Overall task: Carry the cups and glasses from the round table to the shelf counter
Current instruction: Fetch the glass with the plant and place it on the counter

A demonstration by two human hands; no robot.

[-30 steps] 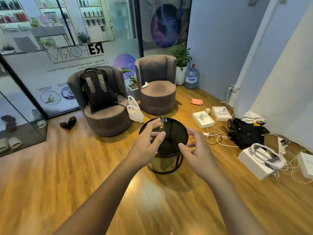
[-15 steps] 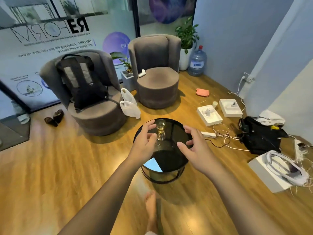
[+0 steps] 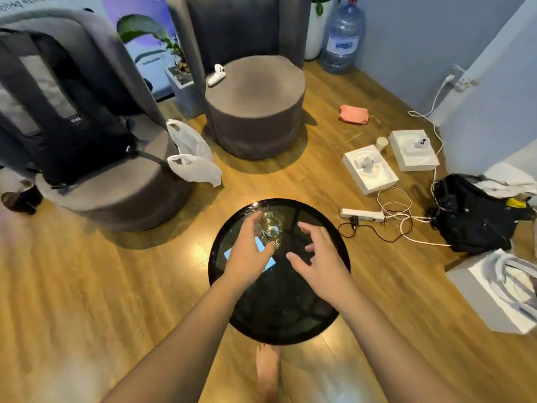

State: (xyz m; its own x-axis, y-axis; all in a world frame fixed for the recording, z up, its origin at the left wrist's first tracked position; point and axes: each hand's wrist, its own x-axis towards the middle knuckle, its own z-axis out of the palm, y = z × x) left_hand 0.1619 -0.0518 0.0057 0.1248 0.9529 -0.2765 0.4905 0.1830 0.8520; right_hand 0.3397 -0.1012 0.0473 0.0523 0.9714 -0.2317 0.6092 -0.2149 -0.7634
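Two open hands close in on the glass (image 3: 271, 228) on the round table (image 3: 279, 301), left hand (image 3: 249, 251) cupping beside it, right hand (image 3: 316, 257) spread empty just right, and a hasty squeeze could tip it, spilling the liquid.

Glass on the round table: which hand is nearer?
Left. The left hand curls around the glass, apparently touching it; the right hand hovers open, clearly apart.

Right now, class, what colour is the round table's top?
Glossy black round table, clearest in the head view.
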